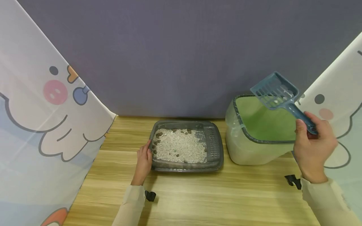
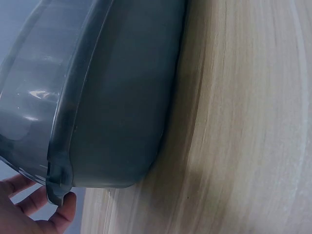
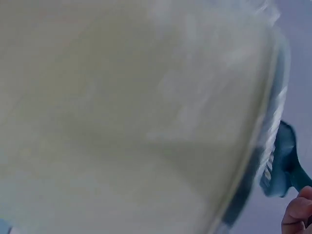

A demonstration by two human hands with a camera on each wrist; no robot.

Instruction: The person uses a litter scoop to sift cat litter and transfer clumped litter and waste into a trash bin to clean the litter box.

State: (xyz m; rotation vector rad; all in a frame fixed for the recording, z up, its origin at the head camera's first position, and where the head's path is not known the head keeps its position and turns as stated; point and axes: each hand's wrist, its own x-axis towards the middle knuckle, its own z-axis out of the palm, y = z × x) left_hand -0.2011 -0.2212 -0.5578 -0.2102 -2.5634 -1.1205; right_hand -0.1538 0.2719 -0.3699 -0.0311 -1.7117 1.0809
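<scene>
You're only partway through the sifting, I'd say. On the wood-grain surface (image 1: 198, 197), the whitish plastic bin with a dark rim and green inside (image 1: 254, 153) stands on the right; I can't spot any clumps in it, but its bottom isn't clear, so no telling what's been dumped. Just left of it, the dark grey rounded-rectangular plastic tray (image 1: 186, 169) holds a wide bed of pale, grainy litter (image 1: 181, 146), thinner toward the right. Your left grip (image 1: 143, 160) pinches the tray's left rim, and your right grip (image 1: 315, 144) is wrapped round the handle of the translucent blue slotted plastic scoop (image 1: 291, 105), raised by the bin's far right part. What's left, as far as I can tell: the small brown clumps (image 1: 159, 135) along the tray's far and left sides, plus a few on the near side.

As for the scoop, its head tilts up toward far left, slots showing, and only little whitish bits (image 1: 288, 93) cling to it, so it's pretty much unloaded, I reckon.
</scene>
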